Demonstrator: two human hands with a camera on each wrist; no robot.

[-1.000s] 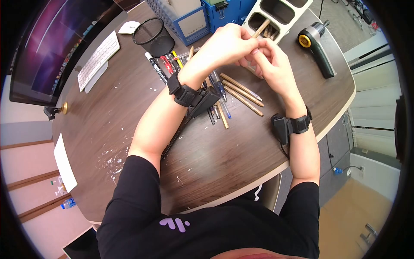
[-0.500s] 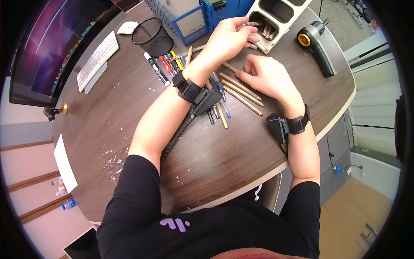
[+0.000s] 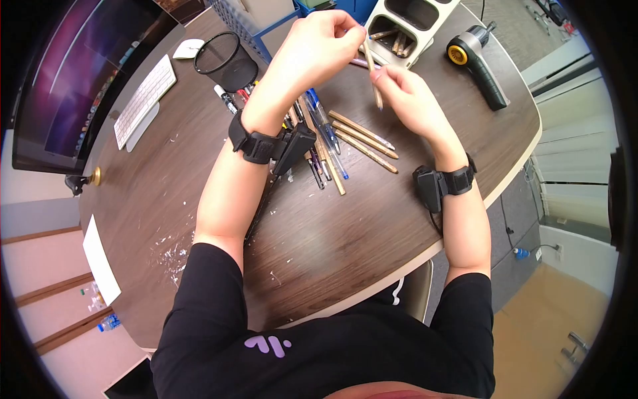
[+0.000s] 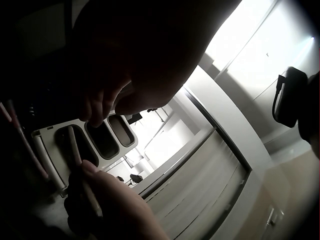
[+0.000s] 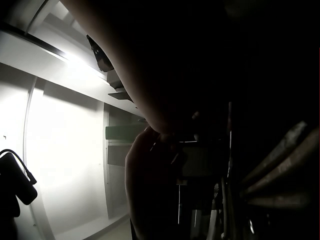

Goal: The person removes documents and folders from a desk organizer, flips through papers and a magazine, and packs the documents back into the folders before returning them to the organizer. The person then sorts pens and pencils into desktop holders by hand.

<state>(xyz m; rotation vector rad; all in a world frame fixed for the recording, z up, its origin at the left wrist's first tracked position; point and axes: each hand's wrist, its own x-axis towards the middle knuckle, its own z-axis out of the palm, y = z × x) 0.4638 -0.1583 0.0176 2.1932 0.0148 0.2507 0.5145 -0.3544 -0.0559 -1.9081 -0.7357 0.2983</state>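
My right hand pinches a slim wooden pencil between thumb and fingers, its upper end slanting toward my left hand. In the left wrist view the pencil's far end shows free, just beside the left fingers. Those fingers are loosely bent, with thumb and fingertips apart. Behind the hands stands a cream organizer with oval compartments; several pencils lie in its nearest one. Several more pencils lie side by side below the right hand. A mixed pile of pens is partly hidden by my left forearm.
A black mesh pen cup lies tipped over near the keyboard and mouse. Behind the left hand is a blue basket. A black cordless tool rests at right. White scraps dot the table's left part.
My left hand has drawn back from the organizer, leaving a pencil in its compartment. My right hand has picked up another pencil from the table and raised it toward the left.
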